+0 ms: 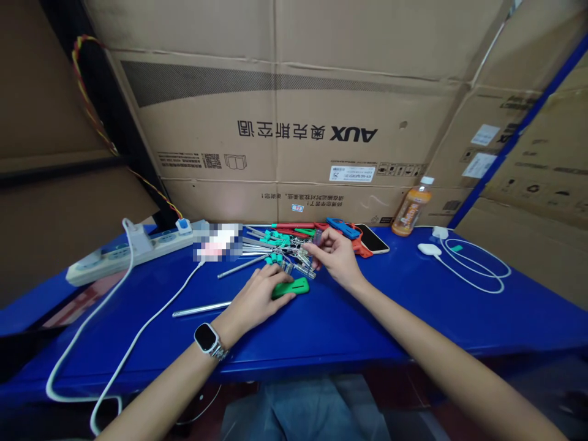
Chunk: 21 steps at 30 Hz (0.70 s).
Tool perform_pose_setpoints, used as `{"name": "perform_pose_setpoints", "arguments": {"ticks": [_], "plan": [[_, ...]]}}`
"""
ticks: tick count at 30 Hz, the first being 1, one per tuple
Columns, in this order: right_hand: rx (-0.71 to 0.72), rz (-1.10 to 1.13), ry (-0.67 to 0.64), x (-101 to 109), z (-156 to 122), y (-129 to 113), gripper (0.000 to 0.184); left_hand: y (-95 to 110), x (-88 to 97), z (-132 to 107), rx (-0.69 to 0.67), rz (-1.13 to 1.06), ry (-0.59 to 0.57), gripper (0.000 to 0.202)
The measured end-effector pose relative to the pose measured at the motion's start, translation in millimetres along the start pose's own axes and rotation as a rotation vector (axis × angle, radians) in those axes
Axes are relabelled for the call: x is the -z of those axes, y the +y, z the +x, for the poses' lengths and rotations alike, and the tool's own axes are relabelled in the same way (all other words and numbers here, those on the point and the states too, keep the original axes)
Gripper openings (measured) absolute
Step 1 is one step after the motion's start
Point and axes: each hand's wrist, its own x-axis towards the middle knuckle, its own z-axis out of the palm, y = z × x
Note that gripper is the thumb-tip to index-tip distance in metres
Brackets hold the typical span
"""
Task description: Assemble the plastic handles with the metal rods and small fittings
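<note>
My left hand (261,297), with a watch on its wrist, rests on the blue table (367,318) with its fingers closed over one end of a green handle (294,286). My right hand (333,254) is raised a little behind it, pinching a small clear piece (316,240) between thumb and fingers. Just beyond both hands lies a heap of teal-handled screwdrivers and metal shafts (275,245). A loose metal rod (202,309) lies on the table left of my left hand.
A white power strip (128,251) with a long white cable lies at the left. A phone (373,238), red and blue tools (342,228), an orange bottle (411,211) and a white charger with its cable (463,260) sit at the back right. Cardboard boxes (294,122) wall the rear.
</note>
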Motion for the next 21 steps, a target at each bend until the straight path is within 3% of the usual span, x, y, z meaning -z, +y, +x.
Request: {"name": "perform_pose_setpoints", "arguments": {"ticks": [3, 6, 11, 16, 21], "plan": [[-0.02, -0.035, 0.027, 12, -2, -5, 0.049, 0, 0.2, 0, -0.02, 0.005, -0.004, 0.026], [-0.131, -0.135, 0.0, 27, -9, -2, 0.051, 2, 2.5, 0, -0.042, 0.016, 0.015, 0.028], [-0.292, -0.529, -0.111, 45, -19, 11, 0.045, 4, 13.6, -7, -0.029, 0.122, 0.11, 0.035], [-0.224, -1.026, -0.19, 46, -16, 17, 0.042, -6, 22.7, -20, 0.018, 0.225, 0.038, 0.035], [-0.223, -1.189, -0.2, 38, -18, 11, 0.038, -8, 25.1, -23, 0.001, 0.203, -0.045, 0.031]]}}
